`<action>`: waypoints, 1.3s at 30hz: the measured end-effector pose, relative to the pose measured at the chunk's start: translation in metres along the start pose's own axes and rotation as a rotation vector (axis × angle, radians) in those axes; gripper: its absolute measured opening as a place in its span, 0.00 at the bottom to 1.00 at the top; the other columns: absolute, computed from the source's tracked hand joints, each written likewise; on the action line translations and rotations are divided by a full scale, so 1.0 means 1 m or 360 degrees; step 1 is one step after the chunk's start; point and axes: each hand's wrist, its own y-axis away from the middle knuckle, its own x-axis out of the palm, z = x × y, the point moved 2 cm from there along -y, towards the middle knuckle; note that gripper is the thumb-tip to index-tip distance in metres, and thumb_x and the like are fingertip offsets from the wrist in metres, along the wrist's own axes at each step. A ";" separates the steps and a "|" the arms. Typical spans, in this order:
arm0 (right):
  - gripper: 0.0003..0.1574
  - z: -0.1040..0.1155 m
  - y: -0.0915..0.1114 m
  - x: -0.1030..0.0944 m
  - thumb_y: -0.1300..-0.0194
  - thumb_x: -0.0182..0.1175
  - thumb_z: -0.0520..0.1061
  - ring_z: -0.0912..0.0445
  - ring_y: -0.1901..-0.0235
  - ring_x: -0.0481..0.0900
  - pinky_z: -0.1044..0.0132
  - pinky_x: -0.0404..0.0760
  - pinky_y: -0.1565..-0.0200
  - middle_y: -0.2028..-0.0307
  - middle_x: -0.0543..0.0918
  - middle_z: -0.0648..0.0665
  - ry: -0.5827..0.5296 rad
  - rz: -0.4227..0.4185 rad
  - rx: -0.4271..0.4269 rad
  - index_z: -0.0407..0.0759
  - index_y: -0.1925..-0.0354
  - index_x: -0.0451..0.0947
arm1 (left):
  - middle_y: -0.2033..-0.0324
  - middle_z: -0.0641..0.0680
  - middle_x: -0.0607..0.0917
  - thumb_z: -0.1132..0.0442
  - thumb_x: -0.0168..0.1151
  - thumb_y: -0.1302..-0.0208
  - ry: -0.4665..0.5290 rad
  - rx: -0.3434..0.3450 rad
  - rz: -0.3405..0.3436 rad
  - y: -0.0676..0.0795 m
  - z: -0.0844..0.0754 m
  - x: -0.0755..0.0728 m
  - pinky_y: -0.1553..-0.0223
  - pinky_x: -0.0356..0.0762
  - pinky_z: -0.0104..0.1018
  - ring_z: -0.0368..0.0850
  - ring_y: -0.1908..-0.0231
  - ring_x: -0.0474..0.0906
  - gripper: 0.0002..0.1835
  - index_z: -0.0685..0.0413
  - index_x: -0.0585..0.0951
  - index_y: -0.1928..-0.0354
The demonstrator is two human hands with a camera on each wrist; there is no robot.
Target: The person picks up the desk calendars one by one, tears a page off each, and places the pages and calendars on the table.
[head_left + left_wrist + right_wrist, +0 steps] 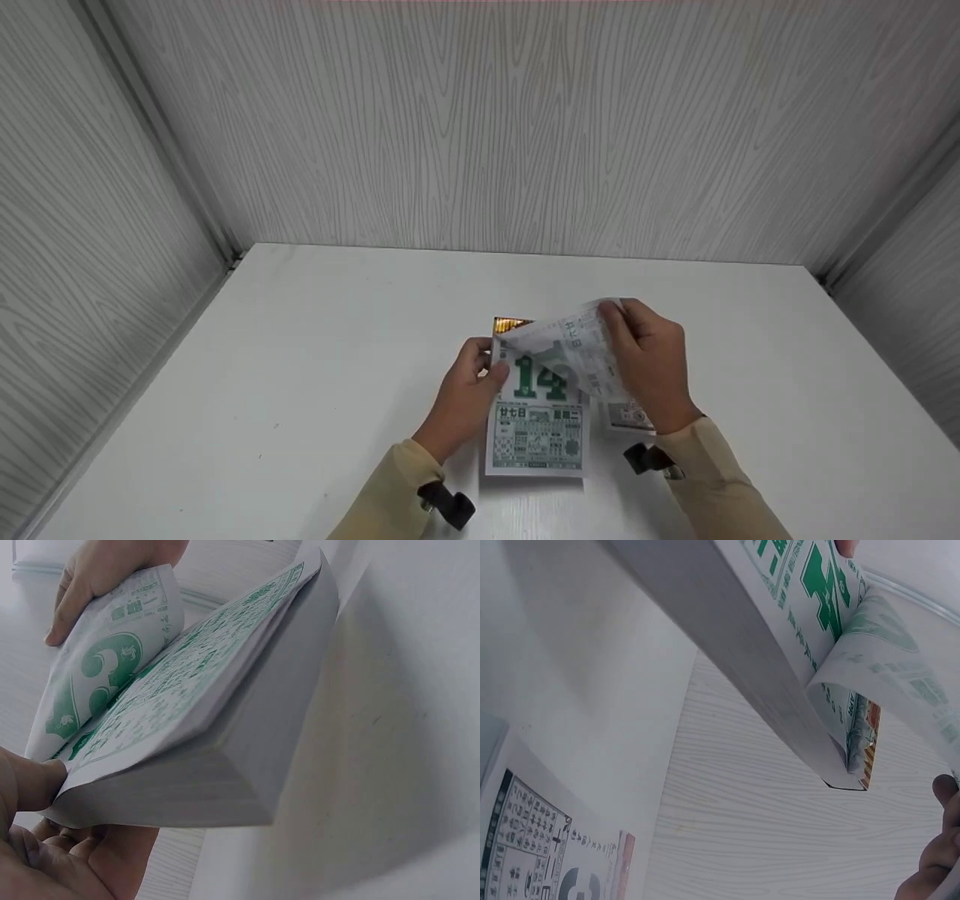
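A thick tear-off calendar [536, 439] with a green 14 on its page is tilted up over the white table. My left hand [469, 394] grips it by its left edge, thumb on the front page and fingers behind, as the left wrist view also shows. Between the thumb and fingers of my right hand [652, 360] is the top sheet [589, 352], pulled up and to the right. This sheet curls back from the pad, its green number partly showing in the left wrist view. It still meets the pad near the gold-coloured top strip [510, 325].
Partly under my right forearm, black-printed paper [626, 417] lies on the table [337, 360]; the right wrist view shows a large number on it. Wood-grain panels [480, 135] rise behind the table and at both sides.
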 end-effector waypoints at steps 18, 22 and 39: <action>0.14 -0.004 -0.002 -0.003 0.30 0.54 0.50 0.62 0.85 0.73 0.73 0.68 0.85 0.76 0.82 0.55 0.0111 0.0021 -0.0111 0.46 0.62 0.83 | 0.51 0.56 0.77 0.59 0.43 0.25 0.0013 -0.0009 0.0109 0.000 -0.001 0.000 0.54 0.72 0.44 0.51 0.56 0.76 0.18 0.52 0.60 0.36; 0.14 -0.005 -0.002 -0.005 0.30 0.54 0.50 0.61 0.85 0.72 0.73 0.68 0.84 0.76 0.82 0.53 0.0119 0.0015 -0.0078 0.47 0.61 0.84 | 0.50 0.51 0.77 0.56 0.42 0.25 0.0009 -0.0001 0.0094 0.000 0.002 0.001 0.54 0.72 0.41 0.46 0.56 0.75 0.17 0.48 0.61 0.38; 0.14 -0.007 -0.003 -0.008 0.29 0.53 0.51 0.61 0.87 0.69 0.71 0.65 0.86 0.79 0.79 0.58 0.0082 -0.0027 -0.0042 0.49 0.63 0.83 | 0.51 0.50 0.76 0.51 0.44 0.26 -0.0019 -0.0039 0.0032 -0.001 0.001 0.001 0.53 0.73 0.40 0.43 0.55 0.77 0.20 0.46 0.60 0.37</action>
